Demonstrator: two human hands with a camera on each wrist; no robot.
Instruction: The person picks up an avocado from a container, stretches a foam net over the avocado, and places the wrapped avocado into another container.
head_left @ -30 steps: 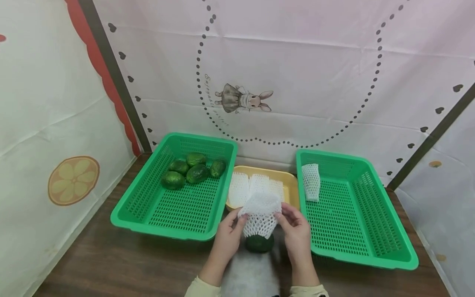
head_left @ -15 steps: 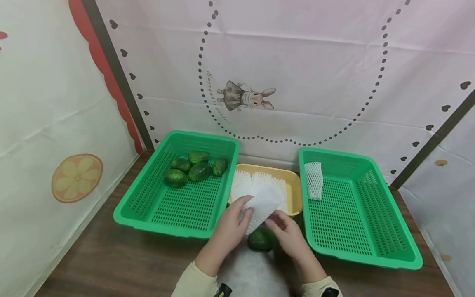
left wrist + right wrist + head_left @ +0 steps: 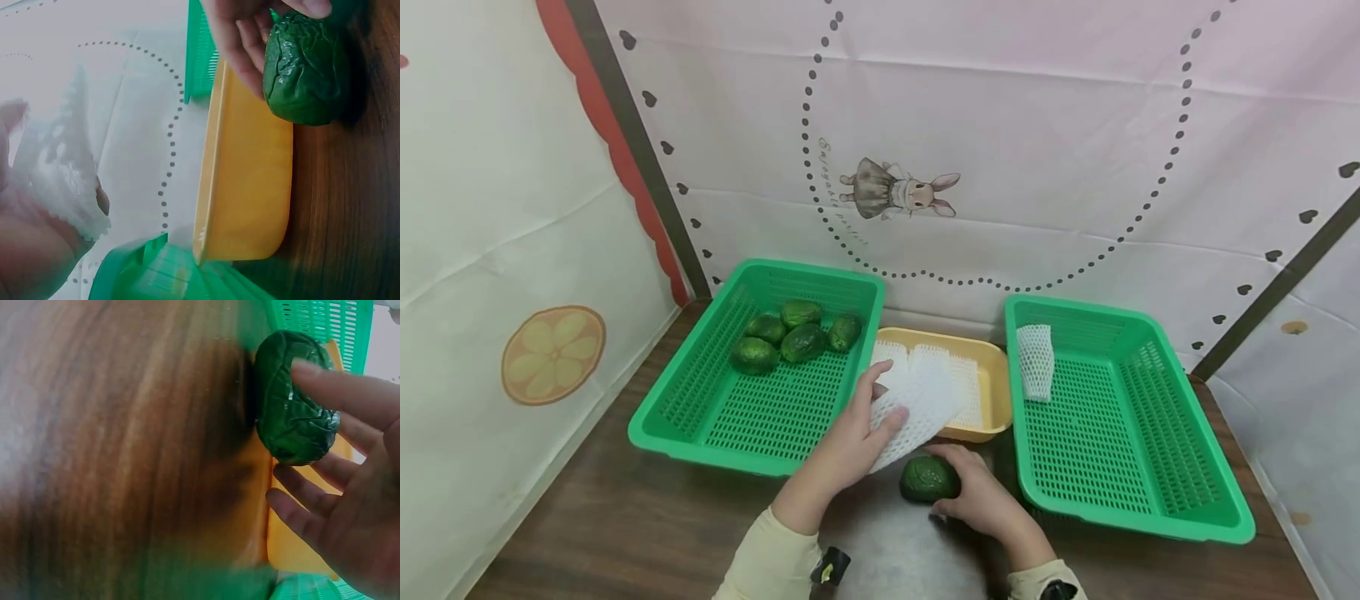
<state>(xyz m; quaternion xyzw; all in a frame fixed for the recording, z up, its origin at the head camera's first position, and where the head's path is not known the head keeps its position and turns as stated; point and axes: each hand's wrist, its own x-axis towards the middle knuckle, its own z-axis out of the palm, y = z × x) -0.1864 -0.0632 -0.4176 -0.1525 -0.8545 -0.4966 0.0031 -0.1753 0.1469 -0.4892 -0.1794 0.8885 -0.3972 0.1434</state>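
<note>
My left hand point(image 3: 853, 442) holds a white foam net sleeve point(image 3: 917, 408) between thumb and fingers, raised in front of the yellow tray. In the left wrist view the sleeve point(image 3: 59, 169) looks pale and washed out, its lower end over my palm. On the table between my hands lies a dark green avocado point(image 3: 927, 479) with a shiny, wrinkled surface. My right hand point(image 3: 977, 492) cups its right side, fingers along the far edge and thumb at the near edge. The right wrist view has the thumb crossing over the avocado point(image 3: 290, 400), while the lower fingers spread below it.
On the left stands a green basket point(image 3: 700, 446) with several avocados point(image 3: 803, 342). The yellow tray point(image 3: 996, 392) holds more foam net sleeves point(image 3: 966, 387). A second green basket point(image 3: 1138, 521), at right, contains one sleeved item point(image 3: 1036, 362). Printed cloth walls surround the wooden table point(image 3: 625, 533).
Both hands held the net sleeve earlier. The right hand has let go of it and moved down to the avocado; the left has tilted the sleeve and drawn it left.
</note>
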